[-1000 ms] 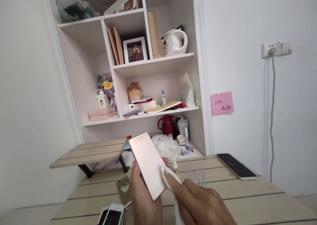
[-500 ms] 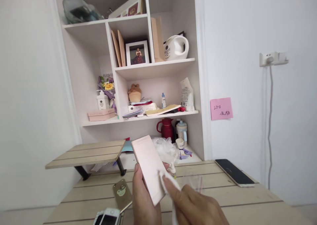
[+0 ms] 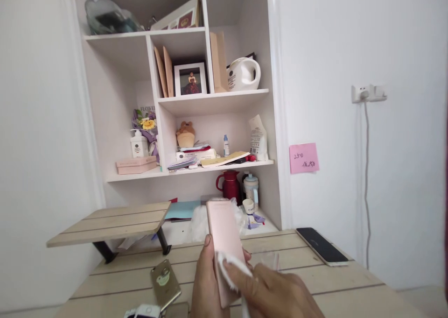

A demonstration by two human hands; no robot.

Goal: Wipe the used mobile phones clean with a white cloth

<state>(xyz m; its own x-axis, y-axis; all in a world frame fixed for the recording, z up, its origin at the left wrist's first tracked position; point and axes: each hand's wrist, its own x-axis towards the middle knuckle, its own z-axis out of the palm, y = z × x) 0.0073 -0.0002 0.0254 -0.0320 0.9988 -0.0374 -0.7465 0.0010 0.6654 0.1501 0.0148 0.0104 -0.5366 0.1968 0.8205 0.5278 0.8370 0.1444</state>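
Note:
A pink smartphone (image 3: 226, 224) stands upright at a tilt above the wooden table, its plain back towards me. Wrapped round its lower part is my left hand (image 3: 206, 280), thumb along the left edge and fingertips showing at the right edge. My right hand (image 3: 273, 290) pinches a white cloth (image 3: 233, 271) and presses it with the index finger against the lower back of the phone. To the left on the table lie a gold phone (image 3: 165, 284) with a ring holder and a white phone (image 3: 143, 311), partly cut off by the frame.
The slatted table (image 3: 332, 285) carries a black-screened phone (image 3: 322, 246) at the right and a small raised stand (image 3: 112, 222) at the left. Behind are a clear plastic bag (image 3: 199, 222), a red jug (image 3: 230, 186), a small cup (image 3: 248, 206) and a white shelf unit (image 3: 213, 96).
The pink phone has turned more upright in my left hand. The cloth under my right index finger has moved from the phone's right edge towards its left side. The view has shifted slightly.

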